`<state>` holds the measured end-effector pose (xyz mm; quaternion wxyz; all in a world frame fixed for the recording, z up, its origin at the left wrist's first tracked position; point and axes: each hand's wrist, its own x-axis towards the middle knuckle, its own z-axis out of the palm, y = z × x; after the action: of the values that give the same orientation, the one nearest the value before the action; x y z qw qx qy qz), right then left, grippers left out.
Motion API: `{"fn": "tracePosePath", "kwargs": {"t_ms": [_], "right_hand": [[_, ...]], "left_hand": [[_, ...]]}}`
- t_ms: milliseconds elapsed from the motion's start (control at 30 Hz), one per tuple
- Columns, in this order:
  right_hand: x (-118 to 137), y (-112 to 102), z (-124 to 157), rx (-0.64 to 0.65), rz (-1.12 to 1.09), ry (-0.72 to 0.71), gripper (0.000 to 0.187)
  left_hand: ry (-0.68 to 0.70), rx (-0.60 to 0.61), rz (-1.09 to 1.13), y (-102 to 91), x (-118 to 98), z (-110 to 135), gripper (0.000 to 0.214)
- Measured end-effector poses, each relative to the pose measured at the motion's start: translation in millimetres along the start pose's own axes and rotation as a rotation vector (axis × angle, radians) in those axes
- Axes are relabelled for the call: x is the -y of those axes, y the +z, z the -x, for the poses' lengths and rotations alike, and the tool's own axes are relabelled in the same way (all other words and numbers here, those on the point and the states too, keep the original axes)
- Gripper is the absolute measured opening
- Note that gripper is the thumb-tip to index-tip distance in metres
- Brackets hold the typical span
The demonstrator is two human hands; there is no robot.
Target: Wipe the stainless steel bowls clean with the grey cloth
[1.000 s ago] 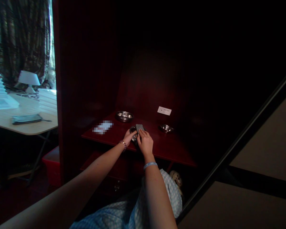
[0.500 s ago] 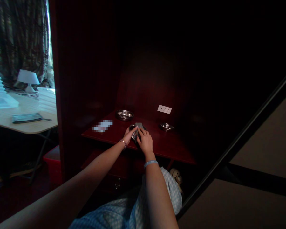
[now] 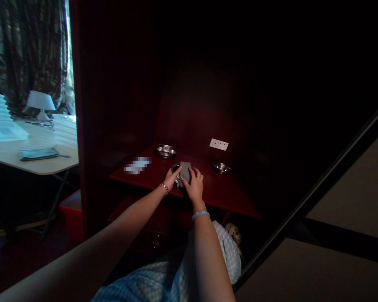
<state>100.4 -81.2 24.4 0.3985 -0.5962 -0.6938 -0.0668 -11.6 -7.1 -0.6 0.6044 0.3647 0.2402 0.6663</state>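
Over the front part of a dark red shelf (image 3: 227, 191), my left hand (image 3: 170, 179) is closed on the left side of a shiny metal bowl (image 3: 175, 168). A grey cloth (image 3: 185, 173) drapes over the bowl and hides much of it. My right hand (image 3: 194, 184) grips the cloth and the bowl's right side, fingers curved round it. One larger metal bowl (image 3: 166, 152) stands at the back left of the shelf, and a smaller one (image 3: 221, 168) at the back right. Whether the held bowl touches the shelf I cannot tell.
A blurred-out pale item (image 3: 137, 165) lies on the shelf's left. A white socket plate (image 3: 219, 144) is on the back wall. Beyond the left panel, a light table (image 3: 61, 163) carries a lamp (image 3: 41, 102) and a pouch (image 3: 38, 154). A red bin (image 3: 72, 218) is beneath.
The fingers of my right hand have drawn back to the right side, so more of the grey cloth shows. My left hand keeps its hold on the bowl. The view has shifted slightly.
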Motion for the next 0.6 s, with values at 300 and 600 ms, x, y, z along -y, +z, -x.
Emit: {"fn": "tracePosePath", "kwargs": {"t_ms": [300, 600], "right_hand": [[0, 6, 2, 0.064, 0.030, 0.000, 0.077], [-13, 23, -3, -0.067, -0.381, 0.244, 0.089]], "left_hand": [[0.027, -0.022, -0.003, -1.1, 4, -2, 0.053], [0.020, 0.006, 0.028, 0.8, 0, 0, 0.050]]}}
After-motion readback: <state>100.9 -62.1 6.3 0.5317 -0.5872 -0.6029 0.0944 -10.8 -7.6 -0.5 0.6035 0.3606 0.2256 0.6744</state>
